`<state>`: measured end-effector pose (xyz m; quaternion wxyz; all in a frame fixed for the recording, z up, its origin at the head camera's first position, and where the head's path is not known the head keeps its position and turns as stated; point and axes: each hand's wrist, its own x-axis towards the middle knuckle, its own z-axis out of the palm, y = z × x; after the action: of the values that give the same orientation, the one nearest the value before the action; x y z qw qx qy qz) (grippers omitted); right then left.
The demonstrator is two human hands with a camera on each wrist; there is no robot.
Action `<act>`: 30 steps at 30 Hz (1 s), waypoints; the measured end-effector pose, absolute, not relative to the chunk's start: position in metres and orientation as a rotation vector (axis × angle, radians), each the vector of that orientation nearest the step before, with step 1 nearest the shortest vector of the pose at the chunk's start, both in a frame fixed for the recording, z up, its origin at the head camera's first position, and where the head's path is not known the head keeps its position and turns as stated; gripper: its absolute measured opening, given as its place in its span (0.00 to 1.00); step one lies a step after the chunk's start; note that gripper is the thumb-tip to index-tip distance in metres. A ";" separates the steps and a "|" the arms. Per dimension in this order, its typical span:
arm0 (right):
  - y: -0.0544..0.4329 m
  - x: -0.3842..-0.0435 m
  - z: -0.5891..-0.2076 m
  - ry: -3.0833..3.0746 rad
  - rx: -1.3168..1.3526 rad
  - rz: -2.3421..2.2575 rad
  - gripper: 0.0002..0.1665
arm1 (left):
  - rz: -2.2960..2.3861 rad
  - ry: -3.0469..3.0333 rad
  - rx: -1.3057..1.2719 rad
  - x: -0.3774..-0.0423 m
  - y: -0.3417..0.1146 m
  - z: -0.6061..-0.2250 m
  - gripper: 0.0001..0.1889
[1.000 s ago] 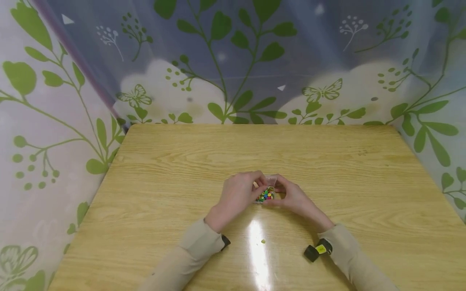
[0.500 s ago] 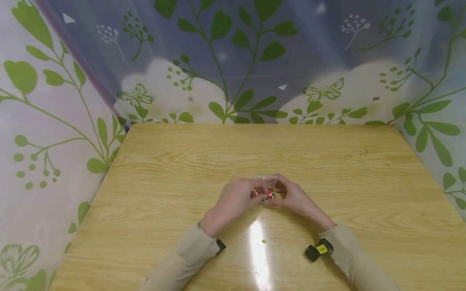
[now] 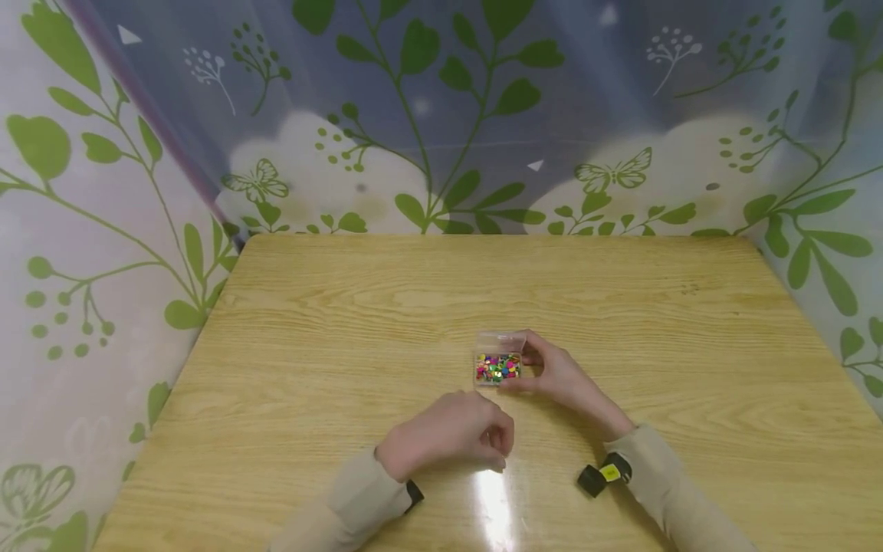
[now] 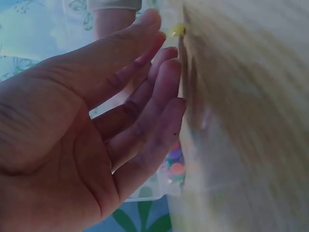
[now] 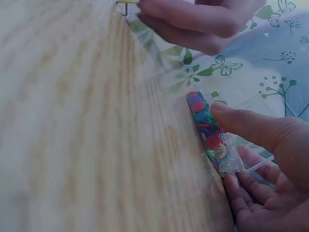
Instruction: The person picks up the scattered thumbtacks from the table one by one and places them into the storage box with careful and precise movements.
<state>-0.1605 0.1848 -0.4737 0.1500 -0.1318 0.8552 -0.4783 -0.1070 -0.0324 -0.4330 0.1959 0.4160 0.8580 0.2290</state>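
Observation:
A small clear plastic box (image 3: pixel 498 369) of colourful thumbtacks sits on the table with its lid (image 3: pixel 500 341) raised at the back. My right hand (image 3: pixel 562 376) grips its right end, thumb in front and fingers behind, as the right wrist view confirms. My left hand (image 3: pixel 451 431) is nearer me, fingers loosely bent and thumb a little apart from them. Just past its fingertips lies one yellow thumbtack (image 4: pixel 176 30); the right wrist view shows this thumbtack (image 5: pixel 126 3) with its pin, seemingly apart from the fingers. The left hand hides it in the head view.
The wooden table (image 3: pixel 331 307) extends on all sides of the box. Leaf-patterned cloth (image 3: pixel 441 115) hangs behind it and at both sides. A black wrist device (image 3: pixel 602 475) is strapped at the right cuff.
My left hand has left the box's contents and come down toward me, over the loose yellow thumbtack. The thumbtacks in the box are now uncovered. My right hand keeps its hold.

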 end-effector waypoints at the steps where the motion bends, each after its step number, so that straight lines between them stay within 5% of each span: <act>1: 0.185 -0.161 -0.474 2.457 -0.380 -1.376 0.40 | 0.635 2.401 1.163 -0.106 -0.032 -0.434 0.07; 15: 0.185 -0.161 -0.475 2.460 -0.393 -1.385 0.41 | 0.649 2.535 1.170 -0.106 -0.031 -0.439 0.07; 30: 0.186 -0.161 -0.474 2.445 -0.436 -1.384 0.38 | 0.929 2.903 0.835 -0.135 -0.030 -0.424 0.05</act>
<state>-0.1615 0.1859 -0.4742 0.1488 -0.1516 0.8503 -0.4814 -0.1352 -0.0296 -0.4241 -0.0093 0.2641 0.9186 0.2940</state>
